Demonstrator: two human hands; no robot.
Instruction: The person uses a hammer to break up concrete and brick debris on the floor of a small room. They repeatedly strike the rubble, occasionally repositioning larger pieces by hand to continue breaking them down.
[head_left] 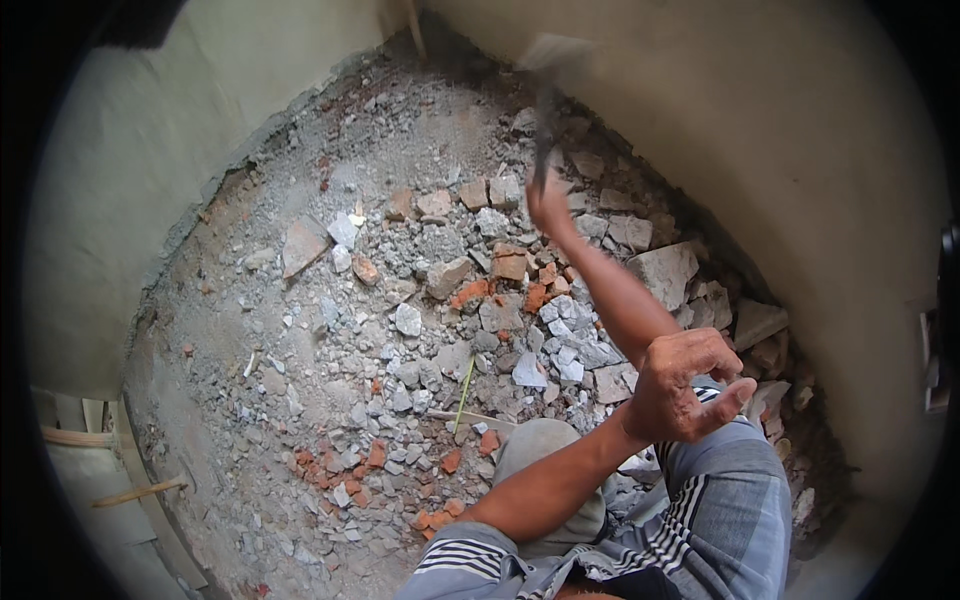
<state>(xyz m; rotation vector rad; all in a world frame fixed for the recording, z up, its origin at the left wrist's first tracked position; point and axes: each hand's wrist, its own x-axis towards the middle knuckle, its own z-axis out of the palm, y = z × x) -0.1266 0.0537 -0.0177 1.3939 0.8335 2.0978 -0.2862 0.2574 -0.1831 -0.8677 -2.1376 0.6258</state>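
Note:
My right hand [548,203] is wrapped round the dark handle of a hammer [546,115], its arm stretched far out over the rubble. The hammer's broad pale head is smeared by motion near the far corner, so its exact shape is unclear. My left hand [690,385] hangs over my bent right leg, in front of part of the right arm. Its fingers are loosely curled, with a gap to the thumb and nothing visible between them. Broken bricks [510,262] and grey concrete chunks [572,335] lie below the right forearm.
Two plastered walls [760,130] meet at the far corner, where a thin stick [415,30] stands. Larger slabs [665,272] are heaped along the right wall. Wooden sticks [138,493] lie at the lower left. A green stem [465,392] rests among small rubble near my knees.

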